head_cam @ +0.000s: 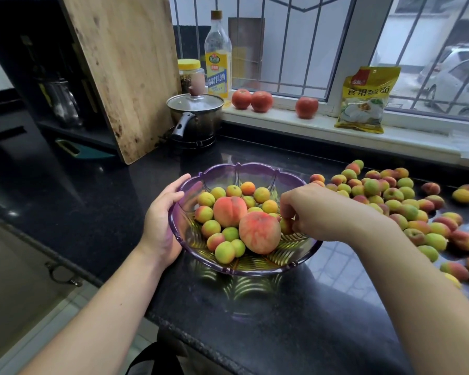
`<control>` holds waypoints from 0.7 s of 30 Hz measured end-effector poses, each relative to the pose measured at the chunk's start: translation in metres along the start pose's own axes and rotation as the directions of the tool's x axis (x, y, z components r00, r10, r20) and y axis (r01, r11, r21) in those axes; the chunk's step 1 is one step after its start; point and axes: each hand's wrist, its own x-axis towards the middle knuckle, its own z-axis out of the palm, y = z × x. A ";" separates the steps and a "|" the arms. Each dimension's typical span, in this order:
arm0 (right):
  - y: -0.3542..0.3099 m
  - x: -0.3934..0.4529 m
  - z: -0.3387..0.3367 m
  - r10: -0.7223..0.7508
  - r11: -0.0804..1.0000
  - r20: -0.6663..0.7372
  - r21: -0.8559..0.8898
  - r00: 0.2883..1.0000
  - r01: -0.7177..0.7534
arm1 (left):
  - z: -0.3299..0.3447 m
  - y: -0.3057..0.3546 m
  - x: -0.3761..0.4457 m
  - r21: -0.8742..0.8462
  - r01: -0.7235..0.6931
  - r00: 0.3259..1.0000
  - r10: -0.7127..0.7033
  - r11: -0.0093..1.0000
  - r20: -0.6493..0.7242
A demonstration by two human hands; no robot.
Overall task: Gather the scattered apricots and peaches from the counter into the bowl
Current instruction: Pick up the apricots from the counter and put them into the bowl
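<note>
The purple bowl (244, 266) sat on the black counter (282, 334), and everything else lay around it. The left hand (161, 226) cupped the bowl's left rim, fingers curled around the edge. Inside lay two peaches (259, 232) among a dozen or so small apricots (210, 228). The right hand (313, 212) reached in over the right rim, its fingers pinching an apricot (285, 226) — low, just beside the nearer peach. Right of the bowl, scattered apricots (406, 204) covered the counter. Beyond the bowl stood a lidded pot (195, 115) — and farther, three tomatoes (260, 101) on the windowsill.
</note>
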 end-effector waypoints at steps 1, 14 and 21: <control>0.000 0.001 0.001 -0.006 1.000 -0.010 -0.006 1.000 0.006 | 0.000 0.000 0.000 0.004 -0.002 1.000 0.002 1.000 0.002; 0.077 -0.015 -0.031 0.365 0.892 -0.386 0.405 0.847 -0.199 | -0.003 -0.005 0.006 -0.021 -0.019 1.000 0.019 1.000 -0.009; 0.082 0.029 0.047 0.381 0.925 -0.348 0.152 0.857 -0.349 | -0.003 -0.005 0.006 -0.011 -0.018 1.000 0.018 1.000 -0.019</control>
